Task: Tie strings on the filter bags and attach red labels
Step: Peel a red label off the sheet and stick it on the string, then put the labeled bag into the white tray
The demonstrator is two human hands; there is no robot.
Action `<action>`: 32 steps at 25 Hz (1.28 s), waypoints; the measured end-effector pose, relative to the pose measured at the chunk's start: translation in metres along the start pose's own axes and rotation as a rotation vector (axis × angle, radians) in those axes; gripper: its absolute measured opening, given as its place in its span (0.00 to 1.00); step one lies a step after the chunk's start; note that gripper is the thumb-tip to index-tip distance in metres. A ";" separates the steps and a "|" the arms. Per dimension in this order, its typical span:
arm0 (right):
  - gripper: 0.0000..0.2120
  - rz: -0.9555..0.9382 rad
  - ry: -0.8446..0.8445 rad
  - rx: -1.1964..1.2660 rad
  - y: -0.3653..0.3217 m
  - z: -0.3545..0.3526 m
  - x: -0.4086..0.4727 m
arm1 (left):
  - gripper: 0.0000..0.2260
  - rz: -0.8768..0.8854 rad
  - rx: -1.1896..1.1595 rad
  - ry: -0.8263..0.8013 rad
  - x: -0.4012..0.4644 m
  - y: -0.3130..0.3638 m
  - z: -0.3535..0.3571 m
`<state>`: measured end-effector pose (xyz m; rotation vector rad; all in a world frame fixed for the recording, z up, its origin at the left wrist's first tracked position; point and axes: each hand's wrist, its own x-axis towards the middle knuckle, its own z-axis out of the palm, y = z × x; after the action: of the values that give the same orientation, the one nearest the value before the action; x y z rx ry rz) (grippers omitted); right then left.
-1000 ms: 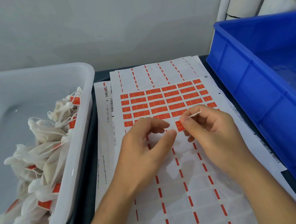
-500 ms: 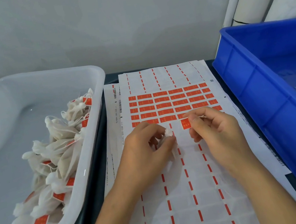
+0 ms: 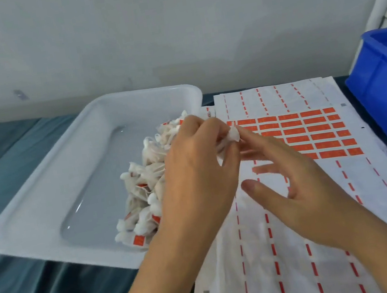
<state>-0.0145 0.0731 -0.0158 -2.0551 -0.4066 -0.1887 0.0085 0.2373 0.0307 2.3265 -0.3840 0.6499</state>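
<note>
While the left hand [image 3: 191, 172] pinches a filter bag [image 3: 232, 136], the right hand [image 3: 295, 186] spreads; label print unreadable

No text can be read — print on the red labels [image 3: 294, 131] and sheet [image 3: 302, 230] margins is too small.

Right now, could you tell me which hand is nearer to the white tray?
Left. The left hand overlaps the white tray's right rim, holding a filter bag; the right hand is farther right, over the label sheet.

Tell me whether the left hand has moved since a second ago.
Yes. The left hand, gripping a white filter bag, has moved left off the label sheet toward the white plastic tray.
</note>
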 end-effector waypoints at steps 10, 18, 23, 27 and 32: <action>0.28 -0.140 -0.129 -0.396 -0.033 0.041 0.066 | 0.03 -0.094 0.303 -0.095 0.033 -0.064 -0.035; 0.20 -0.148 -0.107 -0.388 -0.027 0.038 0.056 | 0.18 -0.056 0.453 -0.178 0.025 -0.058 -0.029; 0.20 -0.083 -0.017 -0.429 -0.025 -0.001 0.039 | 0.17 0.137 0.217 -0.043 0.001 0.005 0.004; 0.21 0.070 -0.034 -0.638 -0.008 -0.039 0.008 | 0.17 0.056 -0.031 -0.210 -0.019 0.030 0.056; 0.14 0.400 -0.228 -0.701 0.020 -0.060 -0.025 | 0.12 -0.013 -0.072 -0.427 -0.040 0.044 0.112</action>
<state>-0.0289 0.0073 -0.0100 -2.8119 -0.0491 0.1772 -0.0048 0.1326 -0.0399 2.3869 -0.5728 0.1226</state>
